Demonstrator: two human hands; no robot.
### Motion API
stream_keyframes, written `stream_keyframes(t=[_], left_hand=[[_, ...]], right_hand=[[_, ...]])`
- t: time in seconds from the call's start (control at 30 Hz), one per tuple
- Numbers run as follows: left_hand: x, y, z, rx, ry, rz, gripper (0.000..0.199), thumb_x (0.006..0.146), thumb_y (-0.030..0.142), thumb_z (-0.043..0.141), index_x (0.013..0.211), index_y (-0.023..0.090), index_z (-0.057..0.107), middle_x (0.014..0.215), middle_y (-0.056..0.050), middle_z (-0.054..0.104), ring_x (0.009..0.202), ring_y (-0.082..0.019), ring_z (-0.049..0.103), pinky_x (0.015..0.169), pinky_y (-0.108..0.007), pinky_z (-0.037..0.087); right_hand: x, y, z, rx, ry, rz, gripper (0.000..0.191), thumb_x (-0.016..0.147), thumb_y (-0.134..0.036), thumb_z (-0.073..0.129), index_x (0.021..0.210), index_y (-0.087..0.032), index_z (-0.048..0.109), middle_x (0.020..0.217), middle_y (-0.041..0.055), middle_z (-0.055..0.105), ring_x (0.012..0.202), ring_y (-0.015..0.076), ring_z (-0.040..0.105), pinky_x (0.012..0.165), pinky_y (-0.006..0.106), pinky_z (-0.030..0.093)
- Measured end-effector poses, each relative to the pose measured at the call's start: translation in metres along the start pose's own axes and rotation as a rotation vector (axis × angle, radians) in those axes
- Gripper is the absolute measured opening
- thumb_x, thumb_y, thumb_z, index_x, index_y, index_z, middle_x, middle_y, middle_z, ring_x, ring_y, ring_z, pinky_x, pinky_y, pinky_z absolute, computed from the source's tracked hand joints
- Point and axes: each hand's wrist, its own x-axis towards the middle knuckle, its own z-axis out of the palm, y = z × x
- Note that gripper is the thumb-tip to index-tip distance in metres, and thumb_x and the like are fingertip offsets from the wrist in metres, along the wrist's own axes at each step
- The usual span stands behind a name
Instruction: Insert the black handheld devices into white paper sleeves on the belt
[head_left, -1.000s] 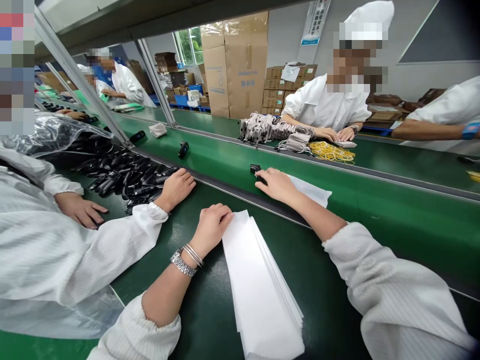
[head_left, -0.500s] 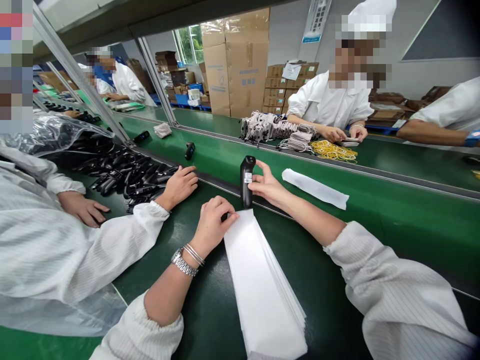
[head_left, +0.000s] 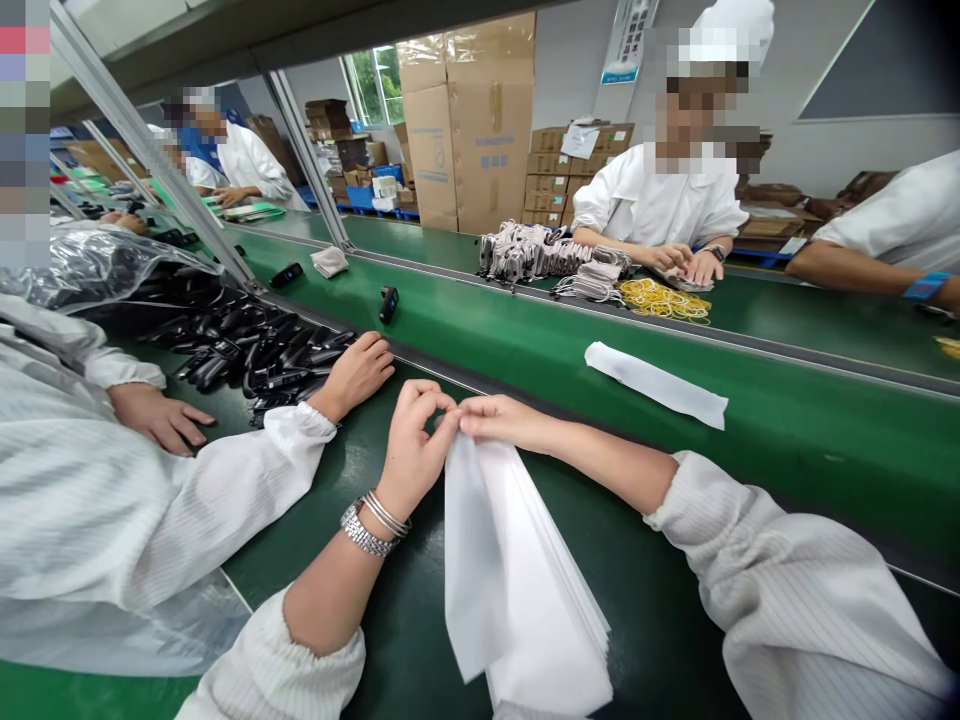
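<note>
A stack of long white sleeves [head_left: 551, 590] lies fanned on the dark green table. Its top one, a translucent white sleeve [head_left: 472, 560], is lifted at its upper end and hangs over the stack's left side. My left hand [head_left: 420, 435] pinches that upper end, thumb against fingers. Touching it from the right, my right hand [head_left: 499, 420] has its fingertips closed on the same end. The black handheld device is not visible at my hands; whether it is inside or behind them cannot be seen.
Another person's hand [head_left: 356, 375] rests left of mine, beside a pile of black devices [head_left: 262, 350]. On the green belt [head_left: 510, 345] lie a filled-looking white sleeve [head_left: 656, 385] and a black device [head_left: 388, 304]. Across it, a person handles grey pouches [head_left: 532, 250].
My right hand has left the black device and moved down-left to the sleeve's end. The top sleeve has been lifted from the stack. The sleeve on the belt has shifted right.
</note>
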Motion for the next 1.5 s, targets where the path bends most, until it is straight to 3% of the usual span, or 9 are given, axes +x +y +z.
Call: stream_keyframes(t=[0.13,0.3,0.47,0.57,0.63,0.77,0.97,1.13,1.5], left_hand=[[0.000,-0.004,0.000,-0.016,0.019,-0.024,0.013,0.092,0.024,0.056,0.079,0.021,0.059,0.092,-0.004,0.053,0.091,-0.019,0.055,0.085,-0.036,0.049],[0.001,-0.009,0.000,0.027,-0.013,-0.033,0.015,0.093,0.024,0.053,0.080,0.020,0.060,0.091,-0.003,0.055,0.087,-0.016,0.055,0.082,-0.033,0.048],[0.000,-0.005,0.004,0.096,-0.134,-0.029,0.011,0.091,0.023,0.054,0.084,0.020,0.062,0.093,-0.004,0.057,0.084,-0.016,0.056,0.077,-0.031,0.049],[-0.002,-0.004,0.006,0.089,-0.182,-0.028,0.011,0.090,0.021,0.054,0.084,0.021,0.063,0.095,-0.004,0.058,0.081,-0.016,0.056,0.070,-0.030,0.049],[-0.003,-0.005,0.007,0.086,-0.201,-0.038,0.011,0.090,0.021,0.054,0.084,0.021,0.063,0.095,-0.005,0.058,0.081,-0.016,0.057,0.066,-0.029,0.048],[-0.003,-0.007,0.007,0.101,-0.228,-0.058,0.010,0.089,0.020,0.055,0.084,0.021,0.064,0.096,-0.004,0.059,0.081,-0.016,0.057,0.062,-0.028,0.046],[-0.004,-0.006,0.008,0.100,-0.254,-0.049,0.009,0.089,0.020,0.056,0.084,0.021,0.064,0.096,-0.004,0.059,0.077,-0.015,0.057,0.059,-0.027,0.045],[-0.006,-0.007,0.011,0.107,-0.269,-0.053,0.010,0.090,0.020,0.054,0.087,0.020,0.064,0.097,-0.004,0.058,0.076,-0.014,0.055,0.060,-0.027,0.045],[-0.007,-0.006,0.010,0.116,-0.318,-0.073,0.011,0.091,0.019,0.053,0.090,0.020,0.064,0.099,-0.003,0.058,0.077,-0.014,0.055,0.063,-0.027,0.045]], right_hand=[[-0.001,-0.005,0.006,0.117,-0.069,0.073,0.039,0.071,-0.051,0.078,0.080,-0.017,0.061,0.075,0.0002,0.065,0.070,0.0153,0.063,0.070,0.029,0.050],[0.001,-0.026,-0.020,0.118,0.367,-0.072,0.038,0.079,-0.056,0.065,0.091,-0.022,0.054,0.061,-0.0027,0.057,0.054,0.0148,0.054,0.057,0.029,0.046],[-0.016,-0.047,-0.087,-0.738,0.849,-0.327,0.033,0.095,-0.050,0.043,0.078,-0.023,0.052,0.073,0.0024,0.057,0.074,0.0199,0.055,0.071,0.032,0.044],[-0.025,-0.044,-0.117,-1.188,0.962,-0.260,0.031,0.098,-0.040,0.036,0.088,-0.022,0.059,0.089,0.0077,0.062,0.092,0.0258,0.057,0.084,0.037,0.042],[-0.024,-0.034,-0.126,-1.305,0.967,-0.227,0.030,0.097,-0.033,0.037,0.104,-0.021,0.062,0.106,0.0119,0.063,0.107,0.0293,0.055,0.094,0.042,0.041],[-0.007,-0.008,-0.123,-1.083,0.877,-0.297,0.045,0.092,-0.031,0.043,0.135,-0.020,0.050,0.134,0.0149,0.053,0.126,0.0288,0.049,0.106,0.045,0.039],[0.009,0.019,-0.108,-0.506,0.839,-0.246,0.058,0.094,-0.044,0.047,0.146,-0.022,0.036,0.147,0.0170,0.045,0.135,0.0256,0.047,0.109,0.046,0.039],[0.006,0.027,-0.113,-0.453,0.928,-0.217,0.065,0.090,-0.049,0.052,0.147,-0.022,0.033,0.149,0.0177,0.043,0.138,0.0266,0.044,0.113,0.049,0.035],[0.013,0.041,-0.122,-0.485,0.915,-0.147,0.056,0.086,-0.042,0.056,0.138,-0.023,0.046,0.147,0.0148,0.048,0.136,0.0291,0.048,0.112,0.049,0.039]])
